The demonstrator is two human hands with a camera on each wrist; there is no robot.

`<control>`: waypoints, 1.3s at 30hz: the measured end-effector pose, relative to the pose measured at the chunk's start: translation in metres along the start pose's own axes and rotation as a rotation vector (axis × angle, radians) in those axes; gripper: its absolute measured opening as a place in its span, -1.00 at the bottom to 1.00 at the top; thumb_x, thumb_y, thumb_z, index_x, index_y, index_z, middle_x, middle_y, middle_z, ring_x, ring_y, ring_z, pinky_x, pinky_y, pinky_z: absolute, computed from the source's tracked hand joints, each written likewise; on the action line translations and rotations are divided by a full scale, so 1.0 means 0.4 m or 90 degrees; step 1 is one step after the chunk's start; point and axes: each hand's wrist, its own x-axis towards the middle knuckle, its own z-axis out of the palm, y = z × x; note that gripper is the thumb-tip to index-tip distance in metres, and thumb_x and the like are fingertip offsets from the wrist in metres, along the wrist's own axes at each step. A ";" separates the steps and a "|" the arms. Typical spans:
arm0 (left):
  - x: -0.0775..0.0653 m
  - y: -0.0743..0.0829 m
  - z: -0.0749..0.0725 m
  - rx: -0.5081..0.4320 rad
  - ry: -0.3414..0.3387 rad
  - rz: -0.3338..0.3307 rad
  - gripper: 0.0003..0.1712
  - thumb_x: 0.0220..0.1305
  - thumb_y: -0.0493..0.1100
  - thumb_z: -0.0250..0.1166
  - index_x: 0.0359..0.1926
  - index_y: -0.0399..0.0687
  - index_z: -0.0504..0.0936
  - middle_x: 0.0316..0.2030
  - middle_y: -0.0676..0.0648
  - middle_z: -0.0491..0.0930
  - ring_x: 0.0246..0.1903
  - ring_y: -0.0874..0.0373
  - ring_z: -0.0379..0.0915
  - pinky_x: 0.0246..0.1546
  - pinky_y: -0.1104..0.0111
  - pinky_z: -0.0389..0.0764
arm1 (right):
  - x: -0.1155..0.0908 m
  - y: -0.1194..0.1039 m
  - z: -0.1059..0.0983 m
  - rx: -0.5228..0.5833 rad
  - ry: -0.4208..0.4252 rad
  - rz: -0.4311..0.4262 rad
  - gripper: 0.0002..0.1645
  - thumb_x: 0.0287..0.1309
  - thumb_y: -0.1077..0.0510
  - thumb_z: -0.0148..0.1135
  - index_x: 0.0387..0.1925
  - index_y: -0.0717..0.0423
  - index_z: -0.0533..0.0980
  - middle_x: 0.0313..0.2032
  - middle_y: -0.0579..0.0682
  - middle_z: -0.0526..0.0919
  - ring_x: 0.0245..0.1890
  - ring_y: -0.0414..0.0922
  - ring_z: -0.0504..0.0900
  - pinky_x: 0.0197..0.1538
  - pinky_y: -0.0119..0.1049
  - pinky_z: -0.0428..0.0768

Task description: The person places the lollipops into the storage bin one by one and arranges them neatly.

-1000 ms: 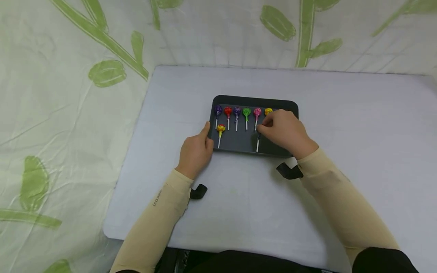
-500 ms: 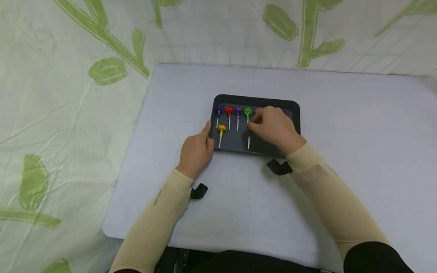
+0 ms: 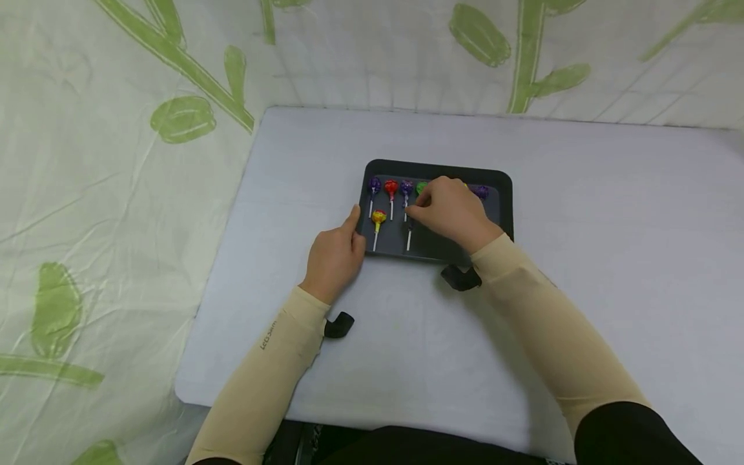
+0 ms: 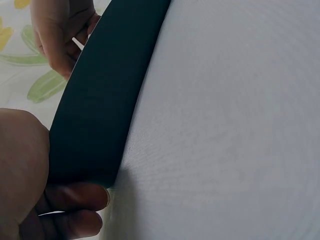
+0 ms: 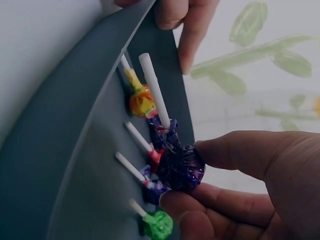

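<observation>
A dark baking tray [image 3: 436,170] holds a back row of wrapped lollipops. In the head view the row shows a purple lollipop [image 3: 374,185] at the left, then a red lollipop [image 3: 391,186], another purple one and a green lollipop [image 3: 421,187]. In front of the row lies a yellow lollipop [image 3: 379,217]. My right hand [image 3: 450,210] pinches a dark purple lollipop [image 5: 181,167] by its wrapped head, white stick pointing towards me, over the tray. My left hand [image 3: 334,258] grips the tray's front left corner, one finger along the side.
The tray rests on a white table [image 3: 279,194]. Right of my right hand, another purple lollipop [image 3: 480,192] shows in the row; those between are mostly hidden. Green leaf-patterned fabric [image 3: 186,119] hangs beyond the table's back and left edges.
My right hand has moved left above the tray with the purple lollipop, from near the pink lollipop to near the green and purple ones. The left hand stays at the corner.
</observation>
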 end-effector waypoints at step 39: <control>0.000 0.009 -0.002 0.003 -0.009 0.004 -0.36 0.41 -0.27 0.13 0.49 -0.24 0.44 -0.71 -0.08 0.45 -0.70 0.10 0.16 -0.65 0.23 0.21 | 0.055 -0.042 0.057 -0.060 -0.059 0.033 -0.65 0.31 -0.11 0.37 -0.18 0.08 0.80 -0.26 0.01 0.76 -0.37 -0.06 0.61 -0.38 -0.16 0.54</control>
